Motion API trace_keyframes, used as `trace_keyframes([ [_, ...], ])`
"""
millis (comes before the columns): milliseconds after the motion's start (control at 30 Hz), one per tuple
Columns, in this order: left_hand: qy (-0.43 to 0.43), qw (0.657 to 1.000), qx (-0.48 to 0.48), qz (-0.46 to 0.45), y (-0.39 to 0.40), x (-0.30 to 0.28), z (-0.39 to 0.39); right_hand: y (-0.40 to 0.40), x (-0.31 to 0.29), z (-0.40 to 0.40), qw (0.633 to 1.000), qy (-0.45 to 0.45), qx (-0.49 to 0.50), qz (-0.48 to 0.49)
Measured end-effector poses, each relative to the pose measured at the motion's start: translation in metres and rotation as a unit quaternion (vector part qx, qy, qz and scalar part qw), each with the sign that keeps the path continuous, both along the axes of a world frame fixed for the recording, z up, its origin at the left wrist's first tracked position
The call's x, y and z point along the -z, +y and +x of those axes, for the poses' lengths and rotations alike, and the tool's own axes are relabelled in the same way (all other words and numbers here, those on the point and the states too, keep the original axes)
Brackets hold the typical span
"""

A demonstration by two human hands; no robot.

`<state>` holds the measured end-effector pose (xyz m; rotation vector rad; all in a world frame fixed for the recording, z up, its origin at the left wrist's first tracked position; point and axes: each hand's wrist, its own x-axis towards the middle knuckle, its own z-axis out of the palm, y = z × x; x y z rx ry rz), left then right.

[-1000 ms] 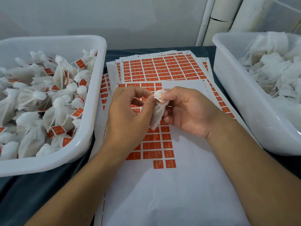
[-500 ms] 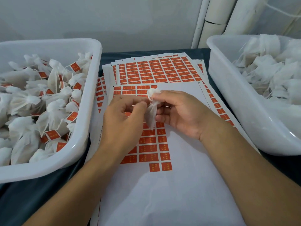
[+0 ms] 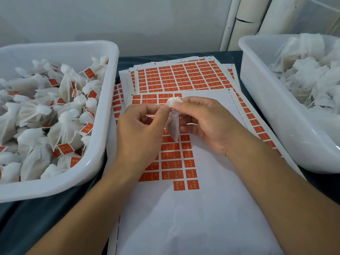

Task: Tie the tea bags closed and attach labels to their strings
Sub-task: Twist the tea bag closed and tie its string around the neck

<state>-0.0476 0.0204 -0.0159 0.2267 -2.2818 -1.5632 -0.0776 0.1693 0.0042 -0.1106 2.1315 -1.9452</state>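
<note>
Both hands grasp one tea bag [image 3: 173, 124]: right hand [image 3: 204, 124] pinches the neck, left hand [image 3: 141, 131] fingers [image 3: 164, 111] grip beside it. Slack tension likely loosens the closure; no string is discernible.

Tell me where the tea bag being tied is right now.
In the head view, the tea bag hangs mid-frame, pinched between the left hand and right hand, above the top label sheet.

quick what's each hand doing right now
Left hand: closed, pinching the neck of the tea bag.
Right hand: closed, holding the same tea bag near its top.
</note>
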Motion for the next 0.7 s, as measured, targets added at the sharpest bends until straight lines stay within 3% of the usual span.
trace_keyframes([
  [433,-0.052,0.998,0.038,-0.022,0.0008,0.0024,-0.0009,0.0035,0.0007,-0.0069,0.998,0.014,0.064,-0.006],
  [700,-0.052,0.998,0.007,0.02,0.0013,0.0012,-0.0023,0.0022,0.0008,-0.0038,1.0,0.005,0.023,0.007],
])
